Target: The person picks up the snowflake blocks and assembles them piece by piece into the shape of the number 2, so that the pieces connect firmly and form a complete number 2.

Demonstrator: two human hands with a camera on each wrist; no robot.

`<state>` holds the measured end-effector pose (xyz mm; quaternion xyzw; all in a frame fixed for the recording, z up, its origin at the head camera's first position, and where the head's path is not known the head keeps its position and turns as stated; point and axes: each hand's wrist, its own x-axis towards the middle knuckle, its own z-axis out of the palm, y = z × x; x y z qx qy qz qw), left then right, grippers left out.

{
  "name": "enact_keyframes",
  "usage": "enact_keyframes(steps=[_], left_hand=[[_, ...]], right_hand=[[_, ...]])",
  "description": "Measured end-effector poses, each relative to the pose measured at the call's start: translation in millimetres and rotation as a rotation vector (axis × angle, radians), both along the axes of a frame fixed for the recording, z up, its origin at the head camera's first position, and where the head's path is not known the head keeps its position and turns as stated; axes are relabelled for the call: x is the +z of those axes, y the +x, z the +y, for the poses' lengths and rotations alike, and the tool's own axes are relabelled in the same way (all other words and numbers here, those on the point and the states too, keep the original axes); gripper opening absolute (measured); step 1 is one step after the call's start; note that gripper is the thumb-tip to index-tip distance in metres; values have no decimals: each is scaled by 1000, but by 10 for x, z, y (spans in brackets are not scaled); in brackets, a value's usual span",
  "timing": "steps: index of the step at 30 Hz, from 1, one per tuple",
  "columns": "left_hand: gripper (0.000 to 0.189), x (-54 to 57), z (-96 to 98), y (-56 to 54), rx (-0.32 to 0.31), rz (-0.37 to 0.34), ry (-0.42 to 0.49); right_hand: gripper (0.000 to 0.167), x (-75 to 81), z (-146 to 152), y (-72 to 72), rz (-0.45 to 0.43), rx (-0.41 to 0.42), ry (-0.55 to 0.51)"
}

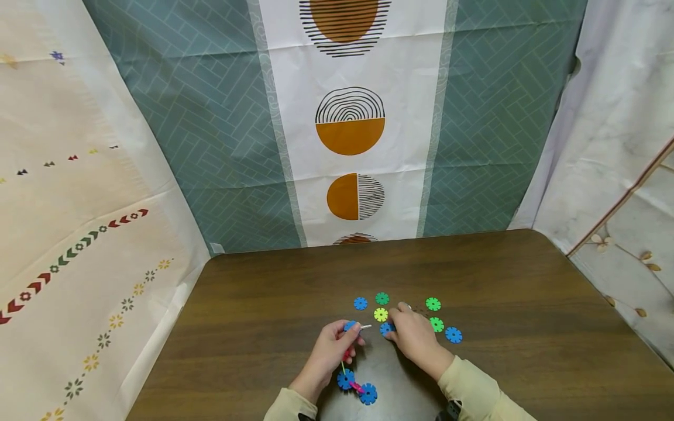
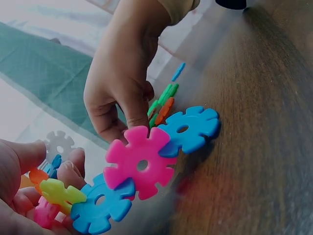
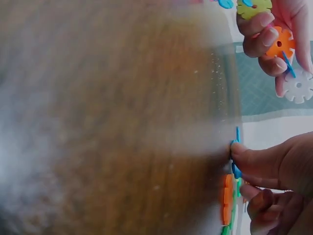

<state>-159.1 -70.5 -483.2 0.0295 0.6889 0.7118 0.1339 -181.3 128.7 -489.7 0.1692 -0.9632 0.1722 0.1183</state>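
My left hand holds a chain of linked notched discs by its upper end. Along the chain run a whitish disc, an orange disc, a yellow disc, a pink disc and several blue ones, including a blue disc at the hanging end. Parts of the chain are hidden behind the left fingers. To the right, my right hand reaches down to the tabletop. Its thumb and fingers pinch a loose blue disc at the edge.
Around the right hand on the wooden table lie a yellow disc, a dark green disc, light green discs and another blue disc. An orange disc lies close by. Patterned cloth hangs behind the table.
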Motion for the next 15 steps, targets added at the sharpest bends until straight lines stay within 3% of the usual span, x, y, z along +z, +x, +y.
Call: enact_keyframes(steps=[4,8,15], left_hand=[[38,-4,6,2,-2,2,0],[39,-5,6,0,1,-5,-4],[37,-4,16,1,7,-9,-3]], right_hand=[[39,3,12,-2,-48,5,-67],[34,6,38,3,-90,14,-156],[7,28,115,-5,-317,112,-523]])
